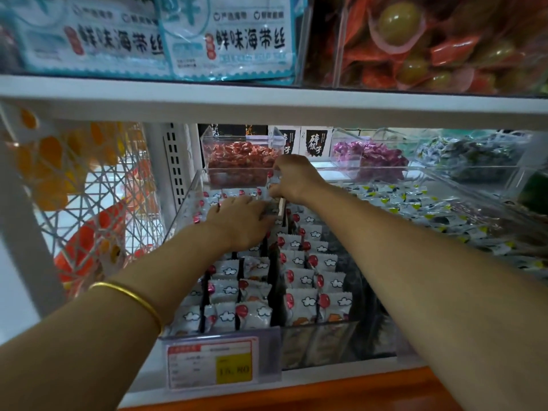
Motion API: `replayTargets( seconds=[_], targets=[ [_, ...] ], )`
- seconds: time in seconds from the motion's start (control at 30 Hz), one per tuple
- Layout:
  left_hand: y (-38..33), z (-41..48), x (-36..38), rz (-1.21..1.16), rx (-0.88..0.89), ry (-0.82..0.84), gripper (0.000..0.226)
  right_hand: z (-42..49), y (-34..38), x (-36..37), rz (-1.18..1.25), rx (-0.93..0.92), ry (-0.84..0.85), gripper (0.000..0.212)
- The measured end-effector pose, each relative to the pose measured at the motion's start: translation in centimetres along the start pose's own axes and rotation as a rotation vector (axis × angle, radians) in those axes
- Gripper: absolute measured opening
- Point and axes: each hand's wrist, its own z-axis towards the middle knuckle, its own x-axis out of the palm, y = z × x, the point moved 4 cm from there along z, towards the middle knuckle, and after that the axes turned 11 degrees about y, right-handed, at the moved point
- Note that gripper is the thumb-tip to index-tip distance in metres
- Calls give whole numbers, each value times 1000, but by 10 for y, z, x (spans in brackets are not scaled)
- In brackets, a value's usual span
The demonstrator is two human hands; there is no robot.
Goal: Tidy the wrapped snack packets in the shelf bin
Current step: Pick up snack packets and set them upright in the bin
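A clear shelf bin (320, 345) holds rows of white snack packets (302, 304) printed with red balloons and clouds, standing upright in several columns. My left hand (240, 221) reaches deep into the bin, palm down, fingers curled on packets at the back of the left columns. My right hand (293, 178) is further back and a little higher, its fingers pinching a packet near the bin's rear. The packets under both hands are mostly hidden.
A small clear tub of red sweets (240, 161) sits just behind the hands, a tub of purple sweets (370, 158) to its right. A neighbouring bin of grey-white packets (415, 206) lies right. The upper shelf edge (267, 99) overhangs. A price tag (210, 363) fronts the bin.
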Motion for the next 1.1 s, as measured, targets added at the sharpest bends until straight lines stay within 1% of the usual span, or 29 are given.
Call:
replayTargets(
  seconds=[0.03,0.13,0.23,0.4,0.47,0.53,0.6,0.67,0.8,0.87,1.1],
  targets=[
    [0,0,0,-5,6,6,51,0,2,2,-4,-16,17,26],
    [1,-1,-1,-12,30,12,51,-1,6,13,19,-47,144,15],
    [-1,-7,-3,-39,33,-24,47,-2,6,18,46,-37,206,24],
    [0,-9,1,84,-27,14,50,-5,3,21,-24,-15,273,32],
    [2,-8,3,85,-33,21,52,-5,4,18,9,-18,220,28],
    [4,-8,3,80,-29,16,54,-4,4,11,33,0,115,31],
    [4,-8,3,69,-22,8,56,0,2,5,19,21,29,30],
    [4,-9,3,60,-21,-2,58,5,-1,2,-19,39,-12,28],
    [4,-13,0,17,-29,-41,59,16,-5,6,-109,67,14,26],
    [6,-14,0,24,-50,-34,62,23,-6,11,-133,80,24,24],
    [7,-14,2,43,-59,4,63,33,-8,31,-73,167,35,20]
  ],
)
